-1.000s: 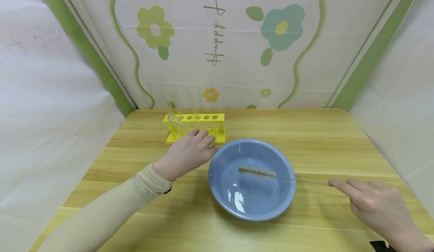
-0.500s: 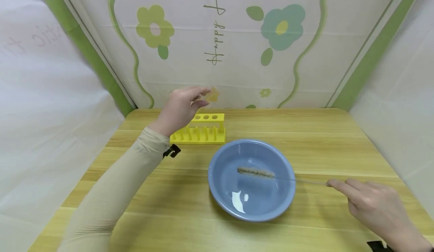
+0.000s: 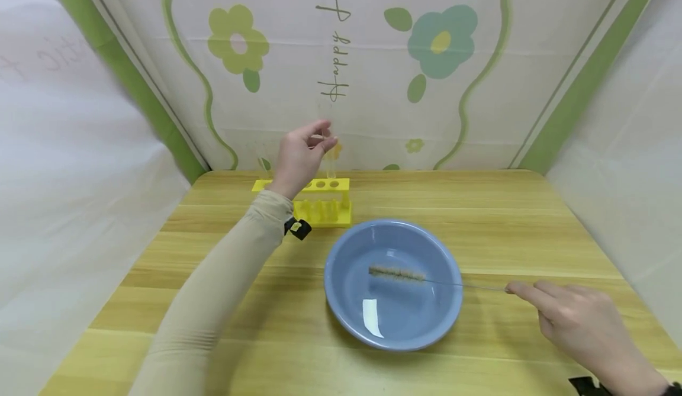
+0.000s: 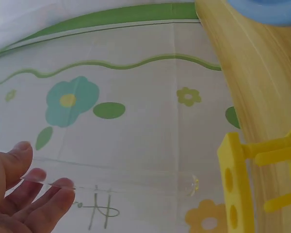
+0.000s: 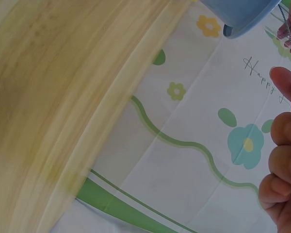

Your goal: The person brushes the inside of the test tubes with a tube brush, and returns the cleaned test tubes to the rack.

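Observation:
In the head view my left hand (image 3: 301,156) is raised above the yellow test tube rack (image 3: 341,184). It pinches a clear glass test tube (image 4: 136,177) near one end; the tube's rounded end points toward the rack's holes in the left wrist view, apart from them. Part of the rack is hidden behind my left hand and wrist. My right hand (image 3: 578,319) grips the thin twisted wire of a test tube brush (image 3: 396,274). The brush's bristly head lies over the inside of the blue basin (image 3: 394,224), its wire crossing the basin's right rim.
Another clear tube (image 3: 263,162) shows faintly at the rack's left end. The basin stands on the wooden table (image 3: 522,230), right of and nearer than the rack. A printed curtain (image 3: 373,129) hangs behind the table, with white sheets at both sides.
My left hand has risen from in front of the rack to above it, then shifted slightly right, with a tube now visible in its fingers. My right hand and the brush have barely moved.

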